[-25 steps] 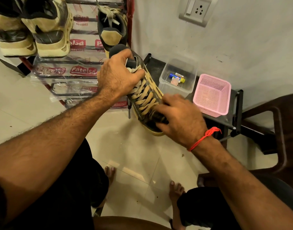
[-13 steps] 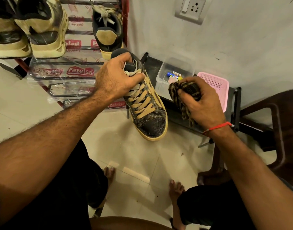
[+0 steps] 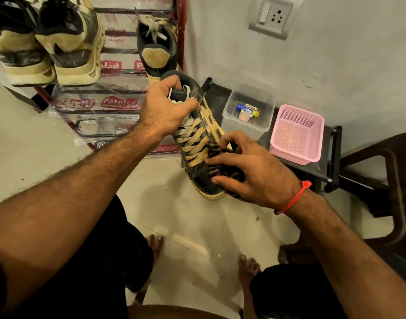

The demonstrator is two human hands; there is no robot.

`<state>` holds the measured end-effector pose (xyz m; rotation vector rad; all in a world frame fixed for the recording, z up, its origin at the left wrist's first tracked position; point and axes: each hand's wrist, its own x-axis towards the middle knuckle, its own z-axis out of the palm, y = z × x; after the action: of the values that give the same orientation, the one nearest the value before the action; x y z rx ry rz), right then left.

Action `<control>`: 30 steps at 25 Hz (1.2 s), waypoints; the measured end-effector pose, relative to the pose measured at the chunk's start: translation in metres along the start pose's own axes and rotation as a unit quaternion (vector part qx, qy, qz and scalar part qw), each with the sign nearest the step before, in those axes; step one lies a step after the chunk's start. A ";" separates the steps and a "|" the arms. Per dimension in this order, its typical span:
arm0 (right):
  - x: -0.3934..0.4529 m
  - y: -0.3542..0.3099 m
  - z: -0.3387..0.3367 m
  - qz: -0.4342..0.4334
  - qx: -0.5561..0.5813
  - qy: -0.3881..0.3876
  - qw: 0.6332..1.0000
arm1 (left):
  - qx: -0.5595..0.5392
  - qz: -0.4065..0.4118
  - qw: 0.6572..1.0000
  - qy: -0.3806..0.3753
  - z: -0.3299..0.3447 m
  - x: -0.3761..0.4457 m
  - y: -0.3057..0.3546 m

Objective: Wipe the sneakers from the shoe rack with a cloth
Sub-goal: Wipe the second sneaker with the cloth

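Striped cloth (image 3: pixel 217 168) back on leather sneaker (image 3: pixel 198 143)

Floor (image 3: pixel 185 222) below open; clear box (image 3: pixel 248 116), pink basket (image 3: pixel 296 134) crowd right.

You see a clear plastic tub (image 3: pixel 248 125) with small tubes beside a pink mesh basket (image 3: pixel 297 137), under a wall socket (image 3: pixel 271 16)
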<state>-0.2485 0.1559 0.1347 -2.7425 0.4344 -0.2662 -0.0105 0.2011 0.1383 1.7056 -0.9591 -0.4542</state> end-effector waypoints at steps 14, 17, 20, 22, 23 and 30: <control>0.017 -0.002 0.012 0.056 0.073 0.358 0.929 | -0.070 0.112 0.980 -0.149 0.024 -0.018 0.007; 0.017 -0.001 0.008 0.048 0.067 0.363 0.928 | -0.076 0.096 0.983 -0.136 0.030 -0.019 0.008; 0.016 -0.006 0.012 0.023 0.058 0.270 0.961 | -0.085 0.052 0.991 -0.089 0.029 -0.015 0.004; 0.016 -0.010 0.010 0.011 0.056 0.197 0.979 | -0.086 0.020 0.995 -0.055 0.025 -0.010 -0.001; 0.015 -0.012 0.009 0.009 0.051 0.158 0.986 | -0.088 0.005 0.995 -0.041 0.023 -0.008 -0.003; 0.005 -0.022 0.001 -0.022 0.028 -0.083 0.996 | -0.018 -0.024 0.999 -0.035 0.026 -0.007 -0.011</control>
<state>-0.2373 0.1743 0.1425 -2.6943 0.3165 -0.0585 -0.0287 0.1918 0.1181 1.6919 -0.9560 -0.5640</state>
